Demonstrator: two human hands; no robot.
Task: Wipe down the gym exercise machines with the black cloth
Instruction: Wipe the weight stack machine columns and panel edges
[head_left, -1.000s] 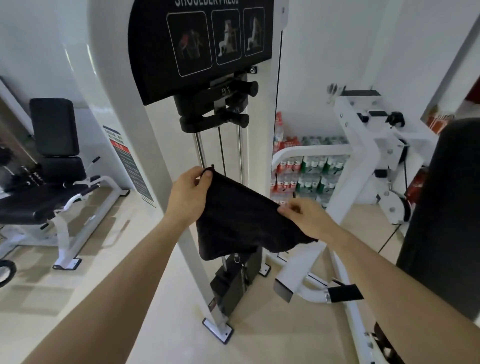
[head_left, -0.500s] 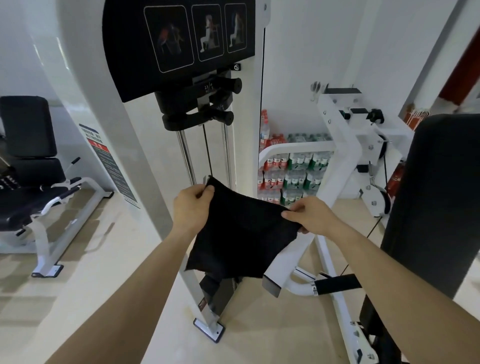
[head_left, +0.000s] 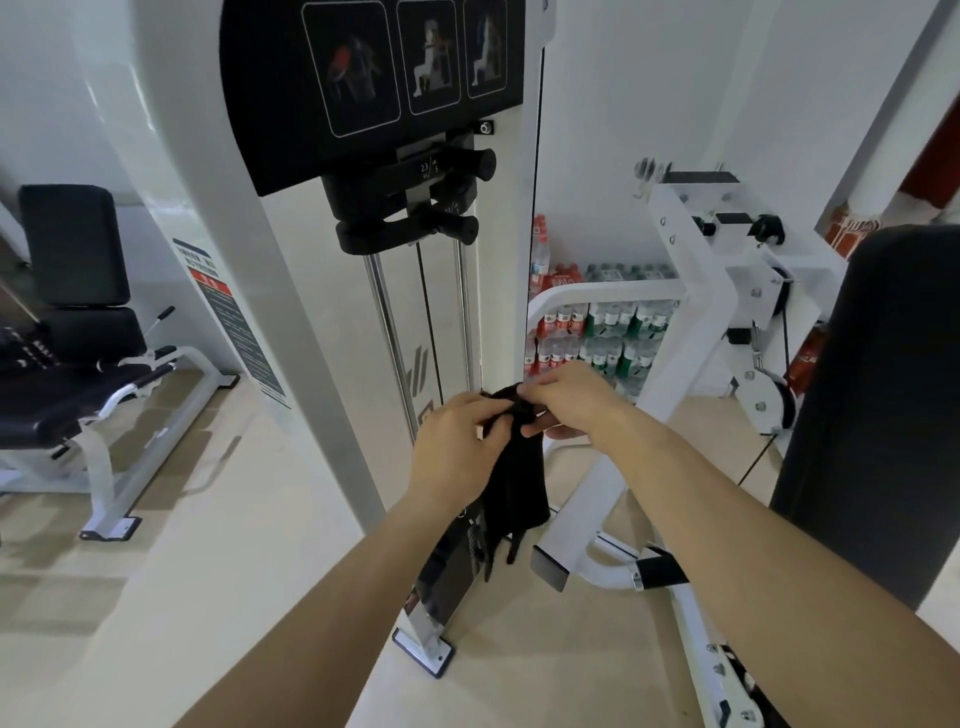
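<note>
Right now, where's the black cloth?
Head view, centre: the black cloth hangs bunched between the left hand and right hand, in front of the guide rods.

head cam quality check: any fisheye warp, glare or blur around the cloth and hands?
Head view: strong fisheye, the white machine frame bows toward the picture edge. Head view: soft glare on its glossy upper left. Head view: black cloth is near-flat black with little fold detail. Head view: left hand and right hand fairly sharp. Head view: diffuse light, faint shadows under the bench.

There is one black cloth (head_left: 514, 467) at centre frame. The black panel (head_left: 270, 130) at the top carries three pictograms (head_left: 356, 67); below it sit two black knobs (head_left: 485, 163) and two chrome rods (head_left: 387, 338). One padded seat (head_left: 72, 244) stands at left.
</note>
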